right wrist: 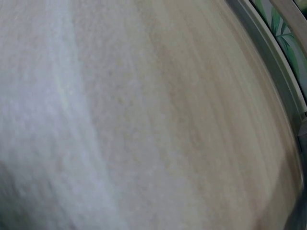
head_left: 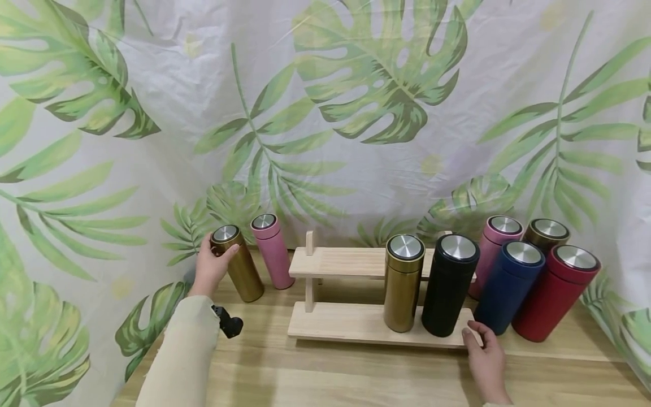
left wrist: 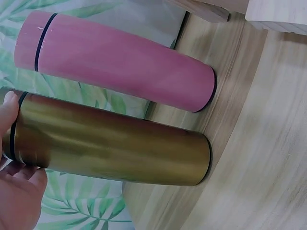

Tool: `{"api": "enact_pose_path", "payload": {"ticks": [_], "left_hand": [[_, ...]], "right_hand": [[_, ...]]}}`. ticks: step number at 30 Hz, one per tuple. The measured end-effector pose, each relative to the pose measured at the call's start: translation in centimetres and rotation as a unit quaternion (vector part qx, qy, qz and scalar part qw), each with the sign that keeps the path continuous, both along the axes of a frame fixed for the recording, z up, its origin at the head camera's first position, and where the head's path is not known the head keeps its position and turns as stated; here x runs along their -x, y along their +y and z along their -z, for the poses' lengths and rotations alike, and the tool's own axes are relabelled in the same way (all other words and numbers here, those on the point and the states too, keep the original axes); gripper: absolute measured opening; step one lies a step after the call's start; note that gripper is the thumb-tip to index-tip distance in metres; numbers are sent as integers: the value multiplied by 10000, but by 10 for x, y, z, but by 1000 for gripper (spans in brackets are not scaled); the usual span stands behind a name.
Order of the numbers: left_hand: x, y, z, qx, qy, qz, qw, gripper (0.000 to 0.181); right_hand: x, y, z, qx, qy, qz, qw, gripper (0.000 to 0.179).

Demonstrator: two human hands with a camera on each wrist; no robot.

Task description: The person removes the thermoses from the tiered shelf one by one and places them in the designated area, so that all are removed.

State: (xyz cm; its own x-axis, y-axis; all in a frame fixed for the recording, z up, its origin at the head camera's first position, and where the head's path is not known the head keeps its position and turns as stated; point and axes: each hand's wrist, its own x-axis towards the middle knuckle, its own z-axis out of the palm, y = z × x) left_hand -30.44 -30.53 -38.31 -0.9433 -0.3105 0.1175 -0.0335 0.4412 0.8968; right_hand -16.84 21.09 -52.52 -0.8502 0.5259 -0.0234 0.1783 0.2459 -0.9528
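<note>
My left hand [head_left: 211, 265] grips a gold thermos flask [head_left: 245, 274] around its upper part, just below the steel-topped lid. In the left wrist view, the thumb and fingers wrap the gold flask [left wrist: 115, 139] near its black ring, and its base is at the tabletop. A slim pink flask [head_left: 274, 254] stands right beside it. At the other side, my right hand [head_left: 485, 359] holds the right front corner of a two-tier wooden shelf [head_left: 346, 322], thumb at the lower board. The right wrist view shows mostly blurred wood surface [right wrist: 192, 120].
On the lower board stand another gold flask [head_left: 402, 294] and a black flask [head_left: 447, 294]. Right of the shelf cluster a pink flask [head_left: 490, 243], a blue flask [head_left: 508, 294], a red flask [head_left: 554, 299] and a brown-gold flask [head_left: 544, 234]. A leaf-print cloth [head_left: 356, 186] hangs behind.
</note>
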Motion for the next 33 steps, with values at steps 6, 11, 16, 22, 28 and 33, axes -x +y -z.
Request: {"api": "enact_pose_path", "payload": {"ticks": [6,11,16,22,28,33], "left_hand": [[-11,12,-2,-292,646,-739,9947,87],[-19,41,-7,-454,2439,-1201,9612,60],[-34,85,-19,-352,3615,-619,9297,45],[-53,140,-37,-261,3817,416,9230,41],[-50,174,-22,-812,3882,1362,9078,44],[-60,205,-23,-226,4184,2149,8822,46]], "right_hand": [[0,-2,1,4,64,-17,10000,33],[0,-2,1,92,66,-93,9999,35],[1,-3,1,98,80,-75,9999,34],[2,-3,3,27,271,68,9996,31],[1,-3,5,150,336,126,9992,30],[1,0,4,93,323,169,9993,31]]}}
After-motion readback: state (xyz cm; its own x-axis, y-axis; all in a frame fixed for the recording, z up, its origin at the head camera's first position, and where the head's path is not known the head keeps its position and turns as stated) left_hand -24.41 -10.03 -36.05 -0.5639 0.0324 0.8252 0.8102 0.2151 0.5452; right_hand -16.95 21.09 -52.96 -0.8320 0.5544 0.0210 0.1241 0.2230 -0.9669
